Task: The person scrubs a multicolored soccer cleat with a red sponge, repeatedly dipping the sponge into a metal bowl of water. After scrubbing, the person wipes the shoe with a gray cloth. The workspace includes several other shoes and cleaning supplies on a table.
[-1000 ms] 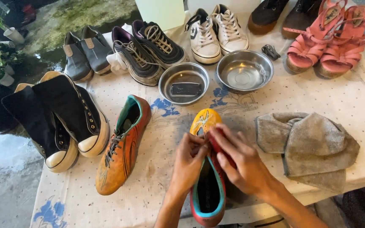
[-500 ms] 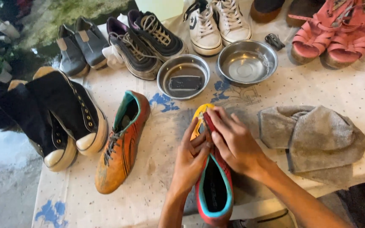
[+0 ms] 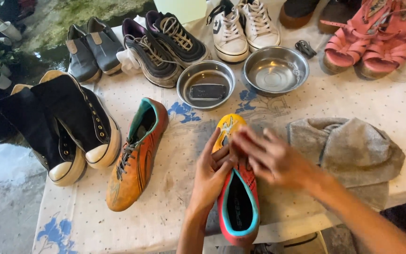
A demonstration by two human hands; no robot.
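Observation:
An orange, red and yellow football boot [image 3: 237,197] with a teal lining lies toe-away near the table's front edge. My left hand [image 3: 211,174] grips its left side at the middle. My right hand [image 3: 271,157] is blurred with motion over the boot's laces and tongue, fingers spread; whether it holds anything cannot be made out. The matching boot [image 3: 137,155] lies on its side to the left, untouched.
A grey towel [image 3: 353,153] is bunched at the right. Two steel bowls stand behind: one [image 3: 205,84] with a dark block in it, one [image 3: 275,70] with water. Black high-tops [image 3: 66,127], grey slip-ons, dark trainers, white sneakers and pink sandals [image 3: 372,42] ring the cloth-covered table [image 3: 165,188].
My right hand has slid from the boot's toe area back and rightward over the laces, now blurred and spread. My left hand keeps its hold on the boot's side.

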